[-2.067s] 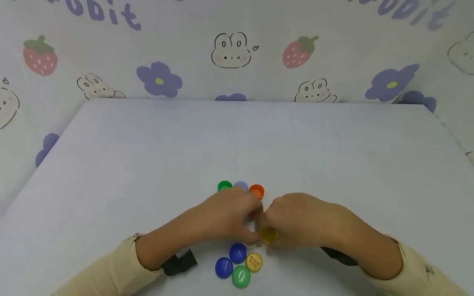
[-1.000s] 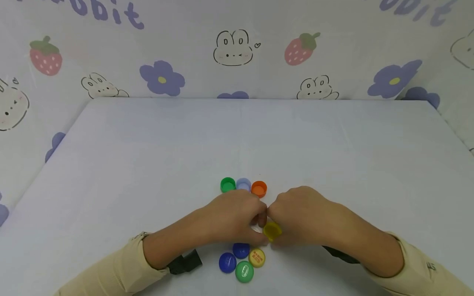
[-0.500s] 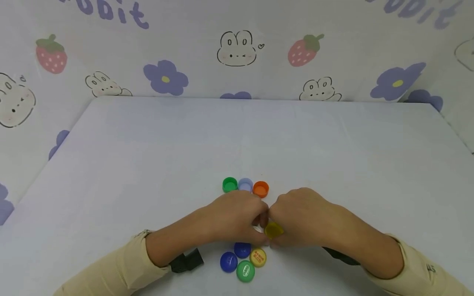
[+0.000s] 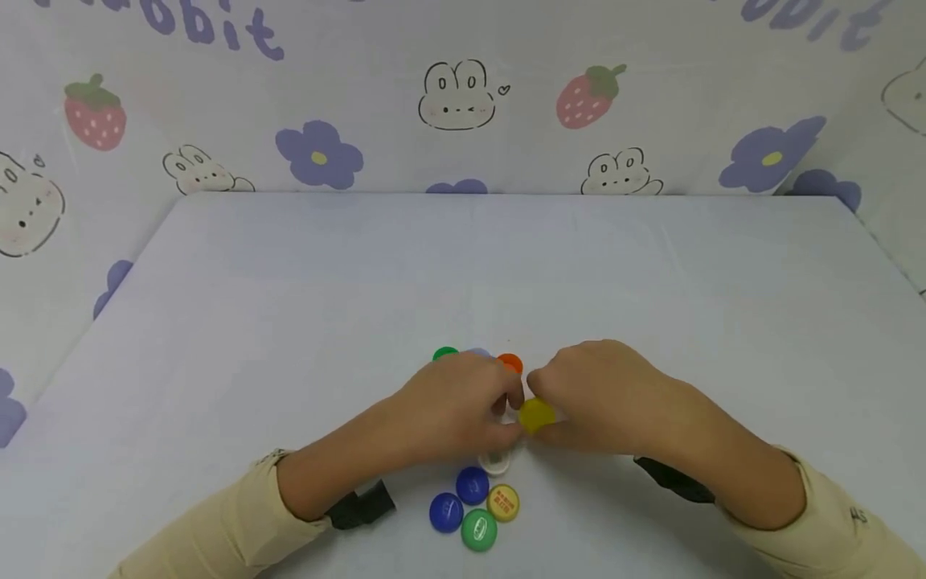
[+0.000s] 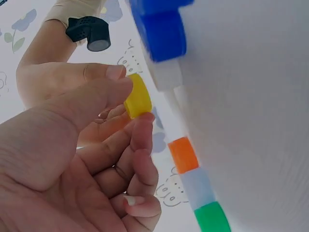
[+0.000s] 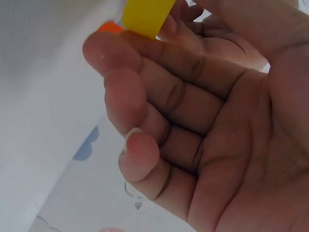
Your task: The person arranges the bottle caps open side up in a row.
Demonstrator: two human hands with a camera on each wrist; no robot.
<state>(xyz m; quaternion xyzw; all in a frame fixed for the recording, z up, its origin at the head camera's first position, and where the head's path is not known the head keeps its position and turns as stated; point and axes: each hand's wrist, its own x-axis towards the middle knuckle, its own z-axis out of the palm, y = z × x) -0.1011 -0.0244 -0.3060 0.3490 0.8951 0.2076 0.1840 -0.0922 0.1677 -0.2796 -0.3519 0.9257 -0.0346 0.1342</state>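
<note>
A plain yellow bottle cap (image 4: 537,416) is pinched between both hands, above the table in the left wrist view. My left hand (image 4: 463,406) has its thumb and index finger on the cap's left side; the other fingers curl loosely. From the other side, the thumb and index finger of my right hand (image 4: 608,398) grip the same cap. Partly behind the left hand stands a row of caps: green (image 5: 213,218), pale blue (image 5: 198,187) and orange (image 5: 184,155). A white cap (image 4: 495,462) lies just in front of the left thumb, partly covered.
Nearer the person lie two blue caps, one (image 4: 473,486) beside the white cap and the other (image 4: 446,512) further left, a yellow cap with red print (image 4: 502,502) and a green cap (image 4: 479,530). A patterned cloth (image 4: 456,96) hangs behind the white table (image 4: 463,265).
Both hands have moved away from the person with the yellow cap, which has turned from showing its hollow to a plain face. More of the white cap shows; the rear row is more covered.
</note>
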